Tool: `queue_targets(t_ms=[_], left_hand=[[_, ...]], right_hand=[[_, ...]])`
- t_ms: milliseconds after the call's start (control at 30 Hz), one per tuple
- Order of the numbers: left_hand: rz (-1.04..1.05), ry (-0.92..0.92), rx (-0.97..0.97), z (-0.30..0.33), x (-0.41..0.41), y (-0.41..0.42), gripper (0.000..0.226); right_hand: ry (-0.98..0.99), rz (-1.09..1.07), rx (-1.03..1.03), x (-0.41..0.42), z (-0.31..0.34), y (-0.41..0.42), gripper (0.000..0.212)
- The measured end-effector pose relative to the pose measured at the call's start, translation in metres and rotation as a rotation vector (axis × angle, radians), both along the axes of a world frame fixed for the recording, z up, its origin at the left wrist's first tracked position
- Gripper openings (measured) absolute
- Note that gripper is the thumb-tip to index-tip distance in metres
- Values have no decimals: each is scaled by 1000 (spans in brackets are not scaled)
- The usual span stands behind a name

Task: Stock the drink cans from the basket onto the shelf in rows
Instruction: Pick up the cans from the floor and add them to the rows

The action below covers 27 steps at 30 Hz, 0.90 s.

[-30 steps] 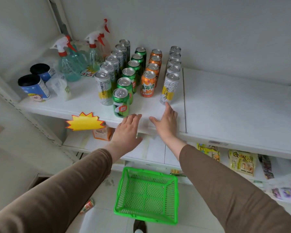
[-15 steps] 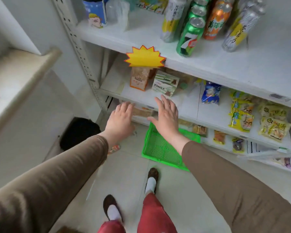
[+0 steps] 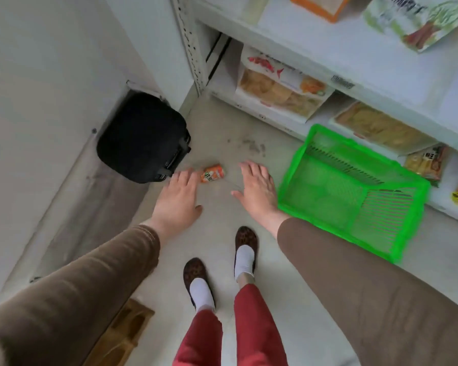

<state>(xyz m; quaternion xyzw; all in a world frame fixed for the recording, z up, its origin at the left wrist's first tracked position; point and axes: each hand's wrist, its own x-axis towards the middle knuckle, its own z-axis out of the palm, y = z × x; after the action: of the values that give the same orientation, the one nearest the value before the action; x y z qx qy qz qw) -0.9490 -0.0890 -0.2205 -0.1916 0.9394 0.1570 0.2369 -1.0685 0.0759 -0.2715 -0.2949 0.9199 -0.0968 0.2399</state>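
Nearest the camera, two brown sleeves are seen reaching down over red trousers and a pair of dark patterned slippers with white socks (image 3: 245,249), which are planted on the pale floor just short of the can. A brown wooden object is glimpsed at the bottom edge, nearer than the can and to its left.

The left hand (image 3: 179,200) is held flat, fingers straight and spread, nothing gripped; its fingertips are placed just beside the small orange printed drink can (image 3: 212,173), on its left. The right hand (image 3: 257,188) is likewise spread and empty, hovering just to the right of the can. No contact with the can is shown.

The can itself is found lying on its side on the floor, outside the basket. To its right, beyond the right hand, the bright green plastic mesh basket (image 3: 397,233) is set on the floor; no can can be made out in it. To the can's left, a black bin-like container (image 3: 143,136) is tucked against the wall.

Beyond the can, white lower shelves (image 3: 368,64) stocked with snack packets are seen. The shelf meant for drinks is not in view, so the rows cannot be judged. This stray can is taken to be what is left: it is yet to be picked up and shelved.
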Motion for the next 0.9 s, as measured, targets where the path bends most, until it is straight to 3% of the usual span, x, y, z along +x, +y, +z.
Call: queue_targets(t_ms=[300, 600, 767, 900], left_hand=[[85, -59, 53, -197, 4, -11, 89], [225, -30, 97, -298, 9, -33, 89], [243, -19, 114, -299, 13, -42, 88], [248, 18, 130, -246, -1, -40, 87]], right_hand=[[-68, 147, 43, -16, -208, -39, 78], [21, 404, 152, -17, -329, -103, 87], [28, 292, 130, -24, -332, -114, 59], [-61, 71, 58, -44, -262, -94, 59]])
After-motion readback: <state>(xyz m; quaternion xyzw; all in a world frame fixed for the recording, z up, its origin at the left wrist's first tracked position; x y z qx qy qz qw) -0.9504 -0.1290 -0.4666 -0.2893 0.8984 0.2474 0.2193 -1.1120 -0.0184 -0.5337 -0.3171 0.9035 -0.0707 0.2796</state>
